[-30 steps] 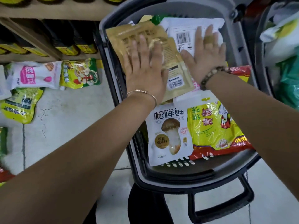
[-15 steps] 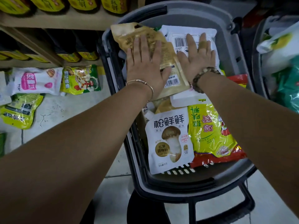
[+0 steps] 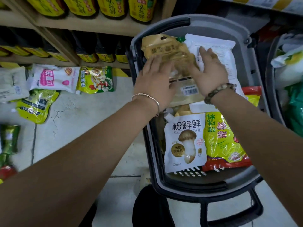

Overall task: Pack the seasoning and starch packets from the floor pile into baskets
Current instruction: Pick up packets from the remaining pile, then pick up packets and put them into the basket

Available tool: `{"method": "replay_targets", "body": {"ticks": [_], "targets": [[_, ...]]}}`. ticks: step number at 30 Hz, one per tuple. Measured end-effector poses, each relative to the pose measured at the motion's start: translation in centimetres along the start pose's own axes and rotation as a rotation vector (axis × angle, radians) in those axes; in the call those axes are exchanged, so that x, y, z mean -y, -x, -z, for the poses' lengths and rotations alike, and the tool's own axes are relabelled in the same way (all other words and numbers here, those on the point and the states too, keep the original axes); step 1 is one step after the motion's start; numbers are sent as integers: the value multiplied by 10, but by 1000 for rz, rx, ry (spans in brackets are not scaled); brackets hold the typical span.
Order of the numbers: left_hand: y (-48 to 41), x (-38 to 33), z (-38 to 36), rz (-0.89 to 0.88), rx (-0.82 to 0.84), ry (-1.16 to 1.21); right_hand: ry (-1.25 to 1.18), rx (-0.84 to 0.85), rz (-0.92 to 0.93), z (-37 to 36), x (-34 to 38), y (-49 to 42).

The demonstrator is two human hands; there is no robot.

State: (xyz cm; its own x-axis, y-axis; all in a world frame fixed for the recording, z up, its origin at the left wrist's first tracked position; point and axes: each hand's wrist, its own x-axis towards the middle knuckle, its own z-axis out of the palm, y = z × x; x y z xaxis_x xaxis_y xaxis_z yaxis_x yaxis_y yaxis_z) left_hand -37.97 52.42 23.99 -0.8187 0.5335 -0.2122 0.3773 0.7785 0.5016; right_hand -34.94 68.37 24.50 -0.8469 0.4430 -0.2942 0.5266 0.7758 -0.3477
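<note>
A grey basket (image 3: 255, 174) on the floor holds several packets. A tan kraft packet (image 3: 170, 51) lies at its far end beside a white packet (image 3: 226, 53). My left hand (image 3: 154, 82) rests flat on the tan packet's left side, fingers spread. My right hand (image 3: 211, 69) lies flat, fingers apart, over the seam between the tan and white packets. Nearer me in the basket lie a white mushroom seasoning pouch (image 3: 185, 141) and a yellow and red packet (image 3: 224, 141). Loose packets remain on the floor at left: a white and pink one (image 3: 52, 77), a green and yellow one (image 3: 96, 80), a yellow-green one (image 3: 36, 104).
Wooden shelves (image 3: 85, 22) with dark yellow-labelled bottles stand behind the floor pile. A second basket (image 3: 288, 76) with white and green bags sits at the right edge. The grey basket's black handle (image 3: 232, 210) points toward me. More packets lie blurred at the far left.
Both hands have slid inward on the tan packet, the right hand moving off the white packet toward it. The view has pulled back and shifted, showing more shelf.
</note>
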Motion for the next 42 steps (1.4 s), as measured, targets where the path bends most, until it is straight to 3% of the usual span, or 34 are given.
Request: {"method": "replay_targets", "body": {"ticks": [4, 10, 25, 35, 42], "targets": [[32, 49, 32, 163, -201, 327, 22, -30, 194, -5, 62, 24], [90, 153, 60, 437, -340, 459, -20, 83, 428, -58, 162, 44], [212, 381, 79, 837, -459, 605, -96, 380, 326, -256, 347, 72], [196, 462, 7, 956, -445, 685, 31, 500, 409, -365, 368, 35], [142, 494, -52, 949, -461, 689, 83, 472, 480, -416, 343, -13]]}}
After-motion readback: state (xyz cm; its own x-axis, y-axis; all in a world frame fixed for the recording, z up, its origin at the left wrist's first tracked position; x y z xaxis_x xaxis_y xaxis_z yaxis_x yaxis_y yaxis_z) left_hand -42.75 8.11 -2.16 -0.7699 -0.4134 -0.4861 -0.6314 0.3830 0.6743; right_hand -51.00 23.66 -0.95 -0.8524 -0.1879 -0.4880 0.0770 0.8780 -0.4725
